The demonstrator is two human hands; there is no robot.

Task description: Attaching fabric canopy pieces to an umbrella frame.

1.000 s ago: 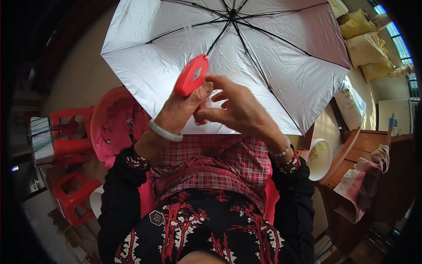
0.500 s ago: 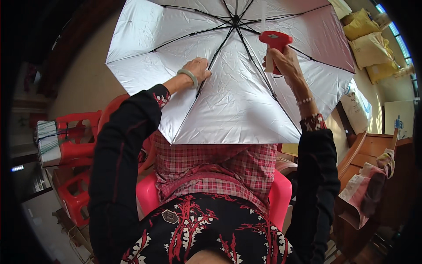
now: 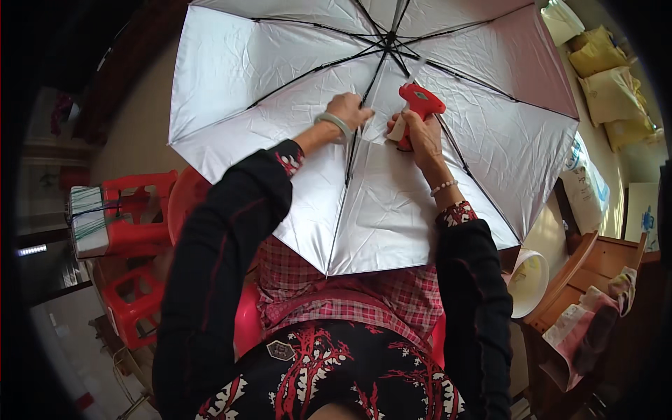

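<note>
- Yellowish bagged packages are piled at the upper right, soft and crinkly looking; a paler one sits above them at the very edge.
- A white bag with some blue print is leaned up on the right, just past the canopy's rim.
- A flat stack wrapped in green and white bands is parked on a red plastic stool at the left; a second red stool is seen lower down.
- An open umbrella fills the upper middle, seen from the inside: shiny silver lining, thin black metal ribs fanning out from the hub at the top, creases in the fabric.
- A red plastic gun-shaped tool is gripped in the right hand, fingers wrapped round its handle, held against the lining near a rib.
- The left hand is pressed on the fabric right beside a rib, seemingly pinching it; a pale band is worn on that wrist.
- A white cone-shaped cup is lying near a wooden table at the right, with pink and grey cloth draped over its edge.
</note>
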